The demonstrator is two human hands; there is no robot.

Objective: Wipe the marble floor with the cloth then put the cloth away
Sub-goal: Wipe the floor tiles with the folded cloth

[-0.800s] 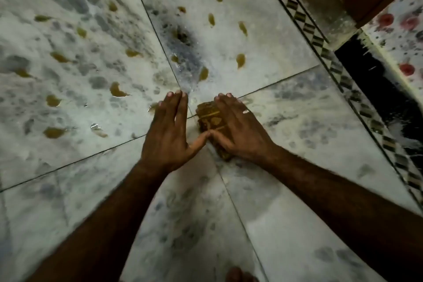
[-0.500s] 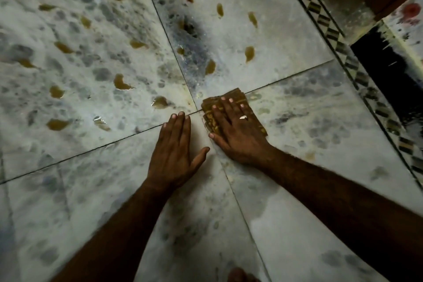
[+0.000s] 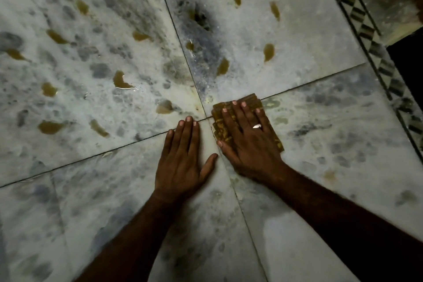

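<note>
A folded brown-and-yellow cloth [image 3: 219, 113] lies flat on the grey-white marble floor [image 3: 309, 144] where four slabs meet. My right hand [image 3: 247, 139], with a ring on one finger, presses flat on the cloth and covers most of it, fingers spread. Just to its left my left hand [image 3: 183, 158] rests palm down on the bare floor, empty, thumb pointing at the right hand. Several brownish wet blotches, such as one puddle [image 3: 121, 80], dot the two far slabs.
A black-and-white patterned border strip [image 3: 375, 50] runs diagonally along the right side. Beyond it stand a pale skirting and a dark gap [image 3: 407, 64]. Dark joint lines cross under my hands. A smeared stain [image 3: 281, 120] lies just right of the cloth.
My right hand has slid the cloth away from me and slightly right, off my left thumb. The cloth now shows past the fingertips. My left hand stayed flat beside it.
</note>
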